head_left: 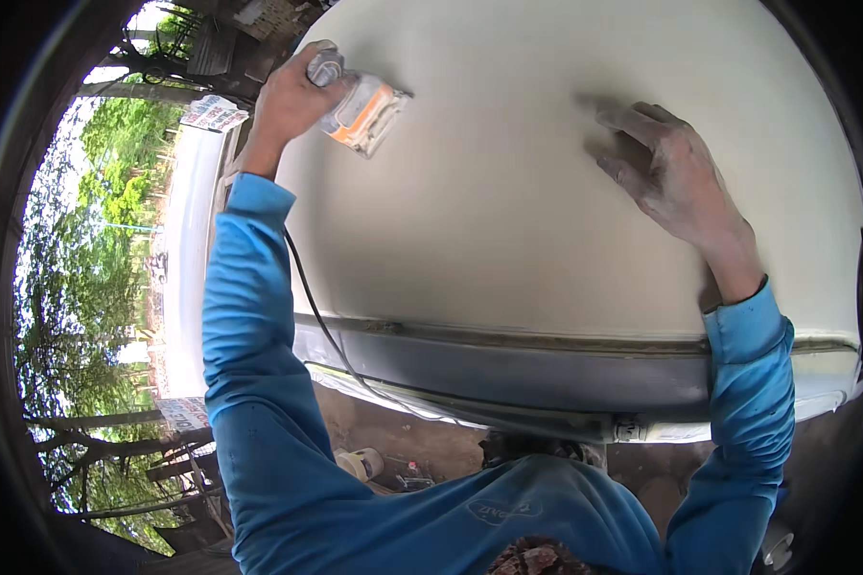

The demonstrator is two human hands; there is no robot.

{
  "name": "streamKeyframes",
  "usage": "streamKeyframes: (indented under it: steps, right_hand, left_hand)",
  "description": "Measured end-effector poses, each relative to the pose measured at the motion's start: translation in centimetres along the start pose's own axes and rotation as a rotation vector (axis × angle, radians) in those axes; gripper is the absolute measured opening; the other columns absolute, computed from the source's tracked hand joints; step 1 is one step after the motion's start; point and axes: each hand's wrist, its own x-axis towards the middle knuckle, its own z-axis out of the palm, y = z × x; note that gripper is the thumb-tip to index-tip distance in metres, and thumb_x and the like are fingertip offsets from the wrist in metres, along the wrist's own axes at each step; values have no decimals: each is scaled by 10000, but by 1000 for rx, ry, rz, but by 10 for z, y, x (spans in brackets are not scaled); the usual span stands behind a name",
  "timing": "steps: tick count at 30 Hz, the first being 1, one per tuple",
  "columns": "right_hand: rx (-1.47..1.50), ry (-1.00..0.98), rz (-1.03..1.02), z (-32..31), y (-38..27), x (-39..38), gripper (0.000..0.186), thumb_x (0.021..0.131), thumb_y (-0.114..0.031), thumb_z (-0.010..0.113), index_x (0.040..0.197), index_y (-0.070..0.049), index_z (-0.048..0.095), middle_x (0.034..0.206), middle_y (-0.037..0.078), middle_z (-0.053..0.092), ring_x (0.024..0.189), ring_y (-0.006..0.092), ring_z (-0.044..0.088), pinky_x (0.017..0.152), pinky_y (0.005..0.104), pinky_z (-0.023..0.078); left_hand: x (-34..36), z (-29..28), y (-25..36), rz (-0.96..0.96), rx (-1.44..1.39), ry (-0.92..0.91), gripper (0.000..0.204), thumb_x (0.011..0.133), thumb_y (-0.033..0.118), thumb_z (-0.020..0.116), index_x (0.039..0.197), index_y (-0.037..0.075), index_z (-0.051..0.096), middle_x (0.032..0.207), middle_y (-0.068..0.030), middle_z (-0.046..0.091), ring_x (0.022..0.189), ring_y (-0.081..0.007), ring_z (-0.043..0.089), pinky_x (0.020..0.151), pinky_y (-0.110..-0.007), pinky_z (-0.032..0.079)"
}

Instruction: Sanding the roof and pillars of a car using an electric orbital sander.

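My left hand [295, 96] is wrapped round the grey top of an electric sander [362, 113] with an orange stripe and a dusty, pale body. The sander is at the far left of a broad, curved, cream-coloured vehicle panel [470, 211]; whether its pad presses on the surface I cannot tell. Over the right side of the same panel, my right hand [676, 172] is dusty and holds nothing. Its fingers are apart and slightly bent, with their tips at or close to the surface. A black cord [316, 311] hangs beside my left forearm.
Along the panel's near edge run a dark seam and a grey lower strip [508, 369]. Beneath, a pale bucket [362, 464] stands on the brown ground. Trees [96, 211], a light road [187, 268] and a printed sign [214, 113] lie to the left.
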Motion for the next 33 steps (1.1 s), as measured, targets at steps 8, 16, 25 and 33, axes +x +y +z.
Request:
streamKeyframes:
  steps: [8, 16, 25, 33]
  right_hand:
    - [-96, -30, -36, -4, -7, 1, 383, 884, -206, 763, 1203, -6, 693, 1130, 208, 724, 1176, 386, 641, 1023, 462, 508]
    - [-73, -54, -12, 3, 6, -4, 401, 889, -236, 769, 1225, -32, 690, 1224, 185, 701, 1197, 369, 626, 1040, 453, 498]
    - [-94, -42, -21, 2, 8, -1, 409, 902, -259, 757, 1242, -43, 685, 1212, 185, 698, 1179, 378, 621, 1030, 444, 499]
    - [-31, -26, -20, 4, 7, -3, 390, 876, -218, 765, 1199, -13, 689, 910, 186, 681, 987, 382, 657, 926, 457, 526]
  left_hand:
    - [-40, -2, 51, 43, -103, 15, 569, 773, 301, 850, 1263, 77, 668, 1046, -113, 760, 964, -287, 743, 851, -353, 571]
    - [-144, -28, 172, 342, -122, -145, 633, 674, 52, 854, 1271, 82, 644, 1152, -135, 692, 1008, -335, 705, 921, -384, 560]
    - [-5, -4, -12, -20, -22, -5, 552, 790, 313, 834, 1279, 118, 670, 1080, -129, 763, 999, -297, 734, 877, -374, 562]
    - [-60, -11, 65, -8, -75, -13, 528, 786, 203, 837, 1267, 68, 667, 1079, -146, 743, 974, -275, 731, 879, -364, 559]
